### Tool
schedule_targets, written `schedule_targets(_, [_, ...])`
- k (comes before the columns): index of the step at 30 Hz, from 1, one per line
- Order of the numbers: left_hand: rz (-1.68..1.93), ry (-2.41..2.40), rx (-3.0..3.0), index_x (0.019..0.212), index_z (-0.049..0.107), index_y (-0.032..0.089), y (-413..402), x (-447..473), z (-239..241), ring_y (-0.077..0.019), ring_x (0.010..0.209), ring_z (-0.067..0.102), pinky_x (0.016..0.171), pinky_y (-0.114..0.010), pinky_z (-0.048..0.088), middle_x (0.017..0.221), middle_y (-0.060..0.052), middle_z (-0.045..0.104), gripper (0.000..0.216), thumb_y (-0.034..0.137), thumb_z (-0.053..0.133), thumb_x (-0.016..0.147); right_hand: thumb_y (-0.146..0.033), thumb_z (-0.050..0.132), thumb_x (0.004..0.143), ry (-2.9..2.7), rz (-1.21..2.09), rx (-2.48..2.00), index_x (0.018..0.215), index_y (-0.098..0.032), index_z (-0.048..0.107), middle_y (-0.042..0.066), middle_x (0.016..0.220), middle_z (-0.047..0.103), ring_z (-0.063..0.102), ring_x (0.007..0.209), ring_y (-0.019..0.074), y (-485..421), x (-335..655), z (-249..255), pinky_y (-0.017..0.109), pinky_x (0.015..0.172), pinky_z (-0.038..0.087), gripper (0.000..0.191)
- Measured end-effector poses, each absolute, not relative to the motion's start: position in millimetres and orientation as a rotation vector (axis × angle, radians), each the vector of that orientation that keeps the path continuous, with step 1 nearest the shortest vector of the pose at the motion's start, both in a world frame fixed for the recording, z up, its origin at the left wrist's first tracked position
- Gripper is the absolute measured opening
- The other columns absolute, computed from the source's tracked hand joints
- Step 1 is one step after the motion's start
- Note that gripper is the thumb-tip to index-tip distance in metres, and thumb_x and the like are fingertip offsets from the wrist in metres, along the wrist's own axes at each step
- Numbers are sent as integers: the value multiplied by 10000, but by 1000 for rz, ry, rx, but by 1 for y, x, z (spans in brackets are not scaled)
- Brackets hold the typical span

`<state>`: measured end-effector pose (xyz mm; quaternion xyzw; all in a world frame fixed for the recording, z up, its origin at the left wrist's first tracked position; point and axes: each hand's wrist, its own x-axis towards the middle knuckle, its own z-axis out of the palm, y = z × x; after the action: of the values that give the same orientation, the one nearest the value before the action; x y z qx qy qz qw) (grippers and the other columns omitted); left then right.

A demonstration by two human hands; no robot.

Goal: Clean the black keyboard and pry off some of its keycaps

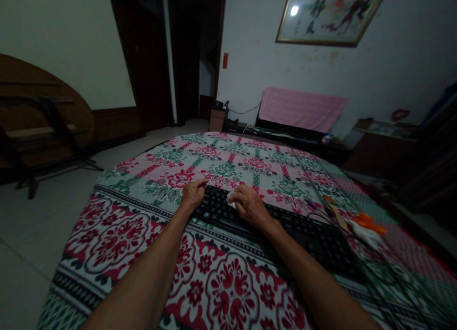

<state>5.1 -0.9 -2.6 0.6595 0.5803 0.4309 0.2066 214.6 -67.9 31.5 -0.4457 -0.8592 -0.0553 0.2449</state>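
On a flowered cloth [232, 292] in the head view lies one black keyboard [330, 239]. The right hand [252, 206] has its fingers closed on one white wad [230, 199] over the keys. The left hand [193, 195] touches the left end; whether its fingers grip, I cannot tell. One framed picture [328, 18] bears characters too dim to read.

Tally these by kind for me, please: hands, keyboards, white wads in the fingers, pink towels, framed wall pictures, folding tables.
Hands: 2 (left hand, right hand)
Black keyboard: 1
White wad: 1
Pink towel: 1
Framed wall picture: 1
Folding table: 1
Total: 7
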Motion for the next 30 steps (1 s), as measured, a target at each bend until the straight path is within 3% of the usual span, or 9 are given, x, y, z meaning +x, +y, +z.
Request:
schedule_targets(5, [1212,1614,1836,987,683,206,1,5,-4,-134,908,645,886,-233,462,913,13,718,370,72,470,716,-137,437,843,-2357,-231,-1280,1038,-225,590,59,940,497,416,842,170,-68,208,29,277,723,305,263])
schedule_targets(14, [1211,1620,1845,990,684,187,-1,5,-3,-151,918,642,892,-255,460,941,-13,713,354,91,470,725,-150,435,848,-2403,-227,-1217,917,-208,613,48,865,490,414,813,161,-73,204,33,276,728,302,199])
schedule_targets(21, [1213,1601,1845,999,684,185,-1,5,-3,-154,915,643,877,-251,471,937,-18,714,374,88,468,709,-162,434,853,-2404,-233,-1258,1042,-229,587,66,952,499,419,855,171,-74,199,34,282,732,311,253])
schedule_targets(30, [1219,1610,1844,985,682,209,-3,5,-2,-138,906,646,871,-241,474,923,7,716,363,97,463,719,-145,460,814,-2474,-173,-1264,905,-207,626,46,849,482,427,798,158,-76,196,42,273,718,318,199])
